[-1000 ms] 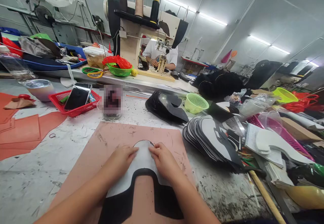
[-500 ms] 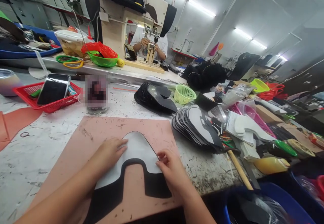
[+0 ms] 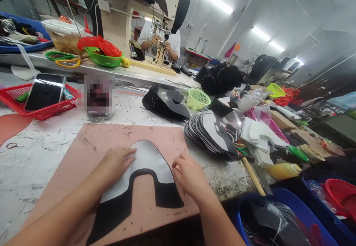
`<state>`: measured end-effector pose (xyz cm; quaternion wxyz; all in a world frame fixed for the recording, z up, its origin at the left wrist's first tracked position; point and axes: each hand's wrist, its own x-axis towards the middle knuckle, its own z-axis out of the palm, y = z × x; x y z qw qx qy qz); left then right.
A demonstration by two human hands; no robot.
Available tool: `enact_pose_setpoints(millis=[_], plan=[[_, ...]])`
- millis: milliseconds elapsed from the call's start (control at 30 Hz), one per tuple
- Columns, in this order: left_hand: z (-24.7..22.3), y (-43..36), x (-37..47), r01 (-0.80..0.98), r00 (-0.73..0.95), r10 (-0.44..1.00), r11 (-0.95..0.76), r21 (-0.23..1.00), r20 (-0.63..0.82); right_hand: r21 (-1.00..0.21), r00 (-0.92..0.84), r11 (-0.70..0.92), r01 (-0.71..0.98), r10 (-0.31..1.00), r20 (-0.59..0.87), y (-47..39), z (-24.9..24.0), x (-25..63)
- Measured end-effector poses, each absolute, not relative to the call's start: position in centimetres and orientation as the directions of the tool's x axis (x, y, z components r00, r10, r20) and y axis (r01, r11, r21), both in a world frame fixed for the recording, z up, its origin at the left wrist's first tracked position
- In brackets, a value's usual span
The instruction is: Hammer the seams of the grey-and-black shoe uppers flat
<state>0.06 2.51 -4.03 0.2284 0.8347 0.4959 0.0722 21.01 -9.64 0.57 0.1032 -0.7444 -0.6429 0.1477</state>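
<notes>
A shoe-upper piece (image 3: 147, 153), grey-white on its curved top with a black border and two black legs, lies flat on a pink mat (image 3: 97, 142). My left hand (image 3: 118, 162) rests on its left edge, fingers stretched out and pressing lightly. Beside the right edge is my right hand (image 3: 187, 171), its fingers loosely bent and apart, with nothing visible between them. To the right of the mat stands a fanned stack of similar grey and black pieces (image 3: 210, 133). Farther back sits a pile of black pieces (image 3: 165, 103).
A red basket (image 3: 50, 113) with a phone and a blurred jar (image 3: 100, 116) stand at the left. Behind are a green basket (image 3: 198, 99) and a sewing machine (image 3: 118, 27) with a person at it. A hammer (image 3: 253, 175) and blue bins (image 3: 240, 216) are at the right.
My right hand has loosened from the piece's right edge and drawn slightly away. My left hand stays on the left edge. The whole view has shifted a little.
</notes>
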Motion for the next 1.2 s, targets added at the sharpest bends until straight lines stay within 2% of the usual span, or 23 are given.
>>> enact_pose_setpoints(millis=[67,133,233,400,533,700,800,933,1033,1200], plan=[[-3.9,2.5,0.1,0.789,0.499,0.861,-0.405,0.462,-0.097,-0.414,0.007,0.0,0.91,1.0,0.016,-8.4,0.5,19.9],[-3.9,2.4,0.1,0.77,0.517,0.852,-0.421,0.479,-0.083,-0.473,-0.183,0.219,0.853,0.976,0.122,-6.9,-0.4,18.1],[-3.8,2.4,0.1,0.714,0.578,0.815,-0.476,0.513,-0.048,-0.484,-0.404,0.421,0.767,0.903,0.146,-4.7,-2.6,15.5],[-3.6,2.1,0.2,0.704,0.581,0.814,-0.496,0.508,-0.011,-0.468,-0.383,0.339,0.816,0.924,0.001,-3.0,-4.0,15.0],[-3.3,2.0,0.1,0.646,0.556,0.831,-0.411,0.643,-0.028,-0.448,-0.377,0.325,0.833,0.926,-0.03,-2.9,-3.5,16.0],[-2.8,1.1,-2.0,0.648,0.404,0.899,-0.153,0.746,-0.167,-0.366,-0.38,0.327,0.871,0.922,-0.08,-2.9,-3.4,15.9],[-2.3,-1.0,-3.8,0.593,0.325,0.885,0.084,0.801,-0.333,-0.368,-0.41,0.337,0.867,0.901,-0.142,-2.9,-3.2,15.8],[-1.6,-4.2,-4.8,0.515,0.199,0.834,0.357,0.779,-0.514,-0.395,-0.427,0.34,0.854,0.89,-0.157,-2.9,-2.9,16.0],[-1.5,-5.3,-4.6,0.533,0.156,0.843,0.366,0.762,-0.514,-0.398,-0.436,0.345,0.85,0.885,-0.165,-2.9,-3.0,16.1],[-2.1,-5.4,-4.4,0.661,0.209,0.886,0.184,0.727,-0.414,-0.388,-0.445,0.357,0.85,0.881,-0.164,-3.0,-3.2,16.0]])
